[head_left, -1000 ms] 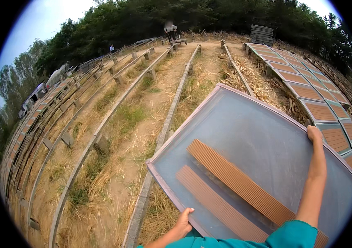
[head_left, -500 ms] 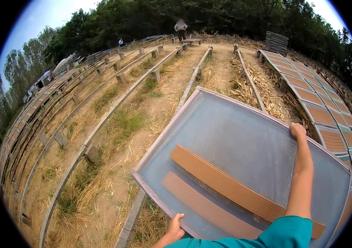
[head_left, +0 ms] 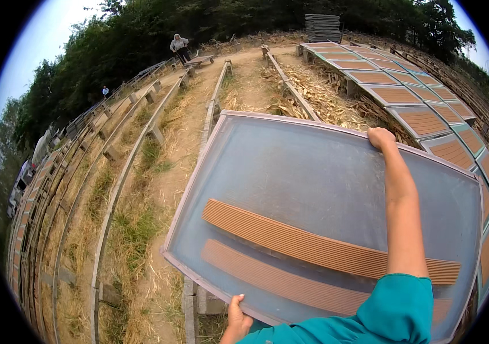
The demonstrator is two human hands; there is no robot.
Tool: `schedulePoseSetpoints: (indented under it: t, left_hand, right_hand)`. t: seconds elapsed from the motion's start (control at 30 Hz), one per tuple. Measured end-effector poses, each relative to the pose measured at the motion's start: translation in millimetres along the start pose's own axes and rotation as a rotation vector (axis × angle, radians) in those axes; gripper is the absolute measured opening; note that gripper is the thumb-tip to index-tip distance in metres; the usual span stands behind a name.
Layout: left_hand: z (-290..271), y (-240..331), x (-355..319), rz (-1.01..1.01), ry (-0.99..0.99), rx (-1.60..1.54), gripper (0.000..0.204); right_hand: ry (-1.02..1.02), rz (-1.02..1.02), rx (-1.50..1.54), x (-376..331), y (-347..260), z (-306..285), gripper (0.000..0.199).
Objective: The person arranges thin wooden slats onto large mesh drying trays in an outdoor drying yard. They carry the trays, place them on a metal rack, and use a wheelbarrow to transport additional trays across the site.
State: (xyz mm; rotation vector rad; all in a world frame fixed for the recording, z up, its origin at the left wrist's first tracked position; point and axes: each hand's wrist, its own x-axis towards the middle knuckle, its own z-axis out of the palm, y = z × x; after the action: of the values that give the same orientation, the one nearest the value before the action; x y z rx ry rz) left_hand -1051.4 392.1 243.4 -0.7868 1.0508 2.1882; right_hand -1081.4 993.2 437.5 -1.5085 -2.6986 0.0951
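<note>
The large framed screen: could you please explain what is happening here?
A person's right hand grips the far edge of the large framed screen, and the left hand holds its near edge. A ribbed brown strip shows across it, beside a paler strip. To the right, framed brown pieces lie in rows. Farther off, another person stands by a low cart.

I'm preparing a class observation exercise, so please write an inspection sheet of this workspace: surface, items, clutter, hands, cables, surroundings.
Surface: straw-strewn ground with long rails on short supports.
Items: framed panel bearing a brown ribbed strip; a paler strip alongside, whether above or below the panel unclear.
Clutter: dry leaves beside trays of brown strips at right.
Hands: left hand grips the panel's near edge, right hand its far edge.
Cables: nothing seen.
Surroundings: grey stack, trees, a person beside a flat cart.
</note>
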Motion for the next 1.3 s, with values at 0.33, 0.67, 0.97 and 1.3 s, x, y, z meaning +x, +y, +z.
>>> schedulePoseSetpoints:
  t: [0.33, 0.67, 0.97, 1.3]
  left_hand:
    - [196, 87, 188, -0.083, -0.001, 0.016, 0.042]
    - [391, 211, 431, -0.17, -0.092, 0.032, 0.04]
    - [574, 280, 640, -0.218, -0.131, 0.088, 0.04]
    - [789, 369, 812, -0.162, -0.106, 0.054, 0.041]
  right_hand:
    - [-0.019, 0.007, -0.057, 222, -105, -15, 0.048]
    - [0.053, 0.096, -0.208, 462, -200, 10, 0.04]
    - [0.106, 0.182, -0.16, 689, -296, 19, 0.037]
    - [0.139, 0.001, -0.201, 999, -441, 22, 0.037]
